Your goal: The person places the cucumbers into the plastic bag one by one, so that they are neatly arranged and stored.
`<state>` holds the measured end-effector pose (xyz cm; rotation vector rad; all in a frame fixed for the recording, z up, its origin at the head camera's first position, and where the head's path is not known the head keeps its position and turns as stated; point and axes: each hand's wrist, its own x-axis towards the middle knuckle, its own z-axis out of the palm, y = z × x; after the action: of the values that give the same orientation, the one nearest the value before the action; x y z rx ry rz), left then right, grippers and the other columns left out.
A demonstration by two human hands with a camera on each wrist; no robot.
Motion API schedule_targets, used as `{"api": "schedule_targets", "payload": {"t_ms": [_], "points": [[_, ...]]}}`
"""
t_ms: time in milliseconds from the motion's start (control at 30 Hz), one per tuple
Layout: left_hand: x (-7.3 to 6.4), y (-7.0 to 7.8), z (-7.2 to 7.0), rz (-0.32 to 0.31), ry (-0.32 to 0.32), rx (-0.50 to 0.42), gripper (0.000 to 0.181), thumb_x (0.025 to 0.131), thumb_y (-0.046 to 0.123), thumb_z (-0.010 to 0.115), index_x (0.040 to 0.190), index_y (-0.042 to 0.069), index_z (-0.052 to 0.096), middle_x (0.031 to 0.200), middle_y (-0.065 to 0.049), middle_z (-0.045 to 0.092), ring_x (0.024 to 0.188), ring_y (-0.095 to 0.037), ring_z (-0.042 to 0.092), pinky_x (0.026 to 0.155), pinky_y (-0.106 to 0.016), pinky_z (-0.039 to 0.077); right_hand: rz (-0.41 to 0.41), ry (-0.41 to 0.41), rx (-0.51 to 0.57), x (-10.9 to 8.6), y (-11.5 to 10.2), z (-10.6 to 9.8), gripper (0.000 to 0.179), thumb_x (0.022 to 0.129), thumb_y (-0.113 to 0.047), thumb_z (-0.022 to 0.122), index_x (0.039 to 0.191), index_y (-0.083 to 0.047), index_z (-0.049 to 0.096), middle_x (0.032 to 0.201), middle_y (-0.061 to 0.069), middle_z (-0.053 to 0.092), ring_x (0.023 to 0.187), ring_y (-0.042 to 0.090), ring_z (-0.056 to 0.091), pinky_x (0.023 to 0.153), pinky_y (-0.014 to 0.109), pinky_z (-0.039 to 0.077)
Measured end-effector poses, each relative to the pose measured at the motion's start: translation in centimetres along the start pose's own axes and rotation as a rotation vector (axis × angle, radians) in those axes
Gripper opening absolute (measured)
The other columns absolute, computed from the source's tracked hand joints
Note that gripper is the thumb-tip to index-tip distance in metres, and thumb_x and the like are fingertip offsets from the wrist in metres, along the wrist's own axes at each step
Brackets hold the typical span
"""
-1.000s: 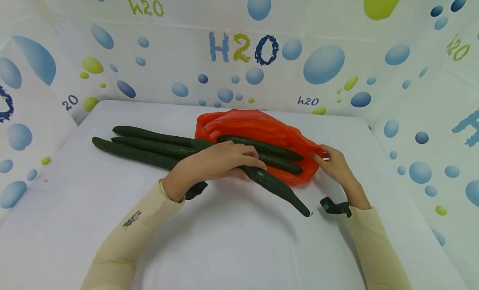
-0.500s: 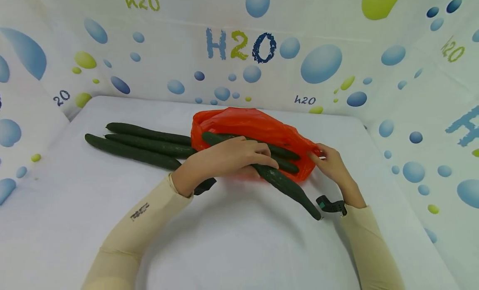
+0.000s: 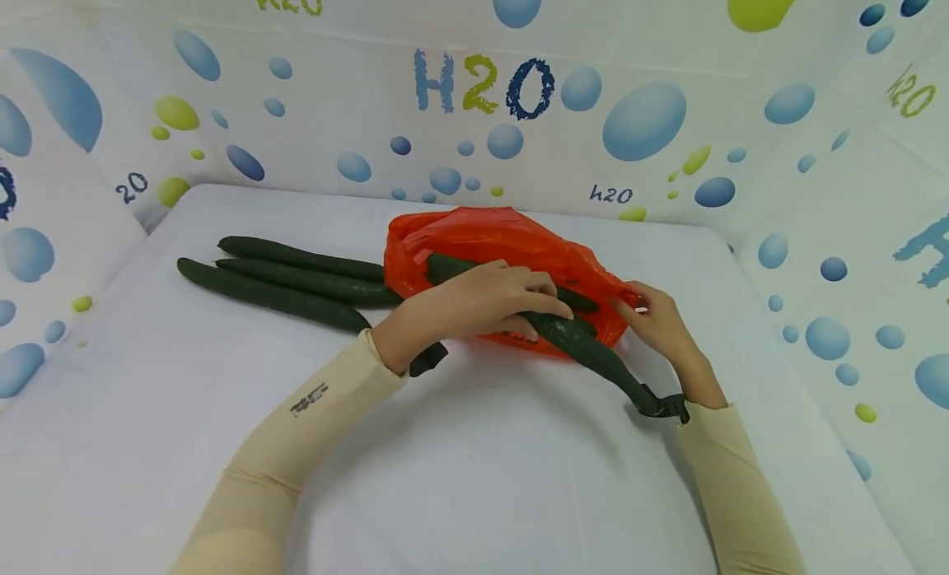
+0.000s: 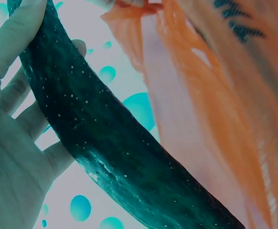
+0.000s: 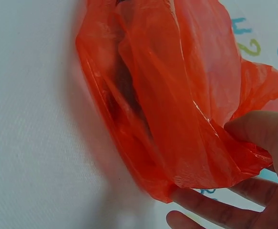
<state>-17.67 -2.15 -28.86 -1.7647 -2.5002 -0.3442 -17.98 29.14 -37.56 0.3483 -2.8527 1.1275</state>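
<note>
Three cucumbers [image 3: 311, 282] lie on the table [image 3: 482, 476], two more cucumbers [image 3: 577, 300] in one red plastic bag [image 3: 493, 229]. The right hand [image 3: 658, 315] pinches its rim; the left hand [image 3: 493, 299] grips a sixth cucumber [image 3: 586, 344] at its mouth, farther right than before.

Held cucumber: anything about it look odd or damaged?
Slightly: the cucumber in the left hand narrows to a thin neck at its near end; no such neck shows on the three cucumbers on the table. No clear damage; a pale patch in the left wrist view may be glare.
</note>
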Motion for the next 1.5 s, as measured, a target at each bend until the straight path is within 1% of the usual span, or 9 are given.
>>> {"api": "schedule_targets", "payload": {"t_ms": [167, 367, 533, 667, 867, 1000, 1100, 1200, 1500], "points": [[0.5, -0.8, 0.8, -0.022, 0.003, -0.03, 0.049, 0.087, 0.032, 0.072, 0.134, 0.027, 0.06, 0.117, 0.001, 0.061, 0.108, -0.015, 0.057, 0.089, -0.029, 0.047, -0.01, 0.012, 0.006, 0.1, -0.1, -0.1, 0.032, 0.099, -0.01, 0.055, 0.125, 0.009, 0.056, 0.122, 0.03, 0.06, 0.109, 0.045, 0.057, 0.09, 0.059, 0.05], [0.6, -2.0, 1.6, -0.053, 0.02, -0.037, 0.048, 0.087, 0.026, 0.074, 0.133, 0.025, 0.061, 0.115, 0.0, 0.061, 0.107, -0.015, 0.057, 0.091, -0.03, 0.047, -0.014, 0.02, 0.008, 0.3, -0.1, -0.1, 0.032, 0.099, -0.009, 0.055, 0.125, 0.009, 0.057, 0.122, 0.03, 0.06, 0.11, 0.045, 0.056, 0.091, 0.059, 0.049], [0.6, -3.0, 2.3, -0.102, 0.029, -0.058, 0.045, 0.089, 0.025, 0.072, 0.133, 0.024, 0.061, 0.116, 0.0, 0.061, 0.108, -0.015, 0.057, 0.092, -0.032, 0.048, -0.022, 0.022, 0.009, 0.3, -0.1, -0.2, 0.032, 0.099, -0.01, 0.054, 0.125, 0.009, 0.056, 0.122, 0.03, 0.06, 0.11, 0.045, 0.056, 0.09, 0.059, 0.049], [0.4, -3.7, 2.9, -0.127, 0.036, -0.078, 0.045, 0.09, 0.026, 0.07, 0.134, 0.023, 0.061, 0.116, -0.001, 0.062, 0.107, -0.016, 0.057, 0.092, -0.031, 0.049, -0.009, 0.015, 0.013, 0.3, 0.1, -0.2, 0.032, 0.099, -0.011, 0.054, 0.125, 0.009, 0.056, 0.122, 0.029, 0.06, 0.11, 0.044, 0.056, 0.09, 0.059, 0.05], [0.3, -4.4, 3.7, -0.148, 0.068, -0.108, 0.044, 0.09, 0.024, 0.07, 0.133, 0.022, 0.061, 0.113, -0.002, 0.061, 0.101, -0.015, 0.058, 0.089, -0.029, 0.05, 0.013, 0.011, 0.014, 0.2, 0.3, -0.3, 0.033, 0.1, -0.012, 0.053, 0.126, 0.009, 0.056, 0.124, 0.029, 0.059, 0.113, 0.045, 0.055, 0.091, 0.059, 0.049], [0.3, -4.9, 4.1, -0.192, 0.076, -0.138, 0.045, 0.09, 0.023, 0.071, 0.133, 0.022, 0.061, 0.112, -0.002, 0.06, 0.102, -0.015, 0.057, 0.09, -0.028, 0.05, 0.008, -0.003, 0.019, 0.1, 0.3, -0.4, 0.034, 0.1, -0.012, 0.053, 0.127, 0.008, 0.055, 0.125, 0.029, 0.058, 0.113, 0.045, 0.055, 0.091, 0.058, 0.049], [0.4, -5.3, 4.3, -0.215, 0.092, -0.164, 0.044, 0.09, 0.021, 0.071, 0.133, 0.02, 0.061, 0.114, -0.003, 0.061, 0.104, -0.016, 0.058, 0.093, -0.029, 0.05, 0.005, -0.007, 0.017, 0.1, 0.2, -0.6, 0.034, 0.1, -0.011, 0.053, 0.127, 0.009, 0.055, 0.124, 0.029, 0.059, 0.112, 0.044, 0.055, 0.091, 0.058, 0.049], [0.6, -5.7, 4.4, -0.232, 0.102, -0.166, 0.044, 0.09, 0.022, 0.071, 0.132, 0.019, 0.062, 0.115, -0.003, 0.061, 0.105, -0.017, 0.059, 0.094, -0.03, 0.05, 0.002, 0.0, 0.013, 0.0, 0.2, -0.8, 0.033, 0.1, -0.011, 0.053, 0.126, 0.009, 0.056, 0.123, 0.029, 0.059, 0.111, 0.045, 0.055, 0.09, 0.059, 0.049], [0.9, -6.8, 5.3, -0.295, 0.064, -0.149, 0.043, 0.091, 0.022, 0.069, 0.133, 0.017, 0.06, 0.119, -0.005, 0.06, 0.11, -0.019, 0.058, 0.097, -0.032, 0.049, -0.005, 0.014, 0.015, 0.1, 0.5, -0.8, 0.032, 0.099, -0.01, 0.054, 0.125, 0.009, 0.057, 0.122, 0.029, 0.06, 0.106, 0.046, 0.059, 0.084, 0.057, 0.053]]}}
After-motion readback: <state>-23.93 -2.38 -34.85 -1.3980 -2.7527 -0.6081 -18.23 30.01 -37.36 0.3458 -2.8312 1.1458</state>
